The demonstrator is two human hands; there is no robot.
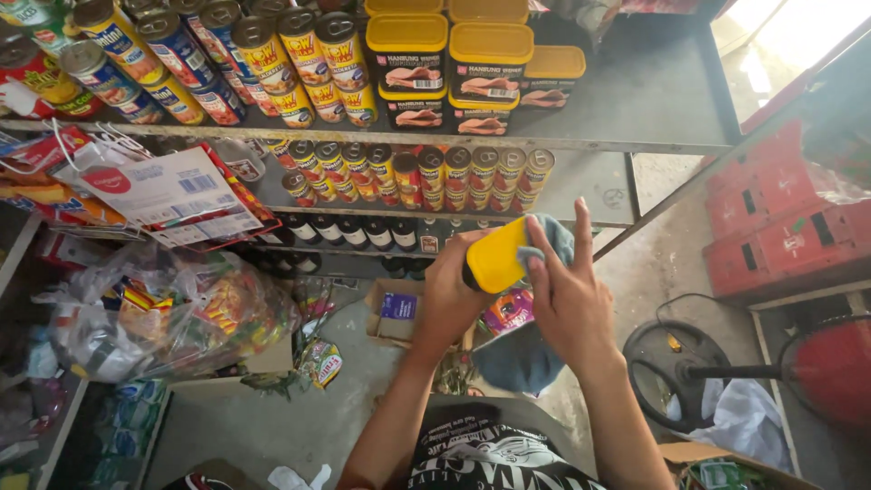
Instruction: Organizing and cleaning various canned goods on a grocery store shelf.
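Observation:
My left hand (pixel 446 295) grips a rectangular can with a yellow lid (pixel 495 259), held up in front of me with the lid facing me. My right hand (pixel 569 295) presses a grey-blue cloth (pixel 524 361) against the can's right side; the cloth hangs down below both hands and peeks out above my fingers. Both hands hover in front of a grey metal shelf unit (pixel 635 95). More yellow-lidded cans (pixel 488 56) are stacked on the top shelf, straight above my hands.
Round tins (pixel 299 54) fill the top shelf's left part, small cans (pixel 426 172) line the middle shelf, dark bottles (pixel 354 231) the lower one. Bagged snacks (pixel 163 318) lie left. Red crates (pixel 780 227) and a floor fan's base (pixel 676 367) stand right. A cardboard box (pixel 395 313) sits on the floor.

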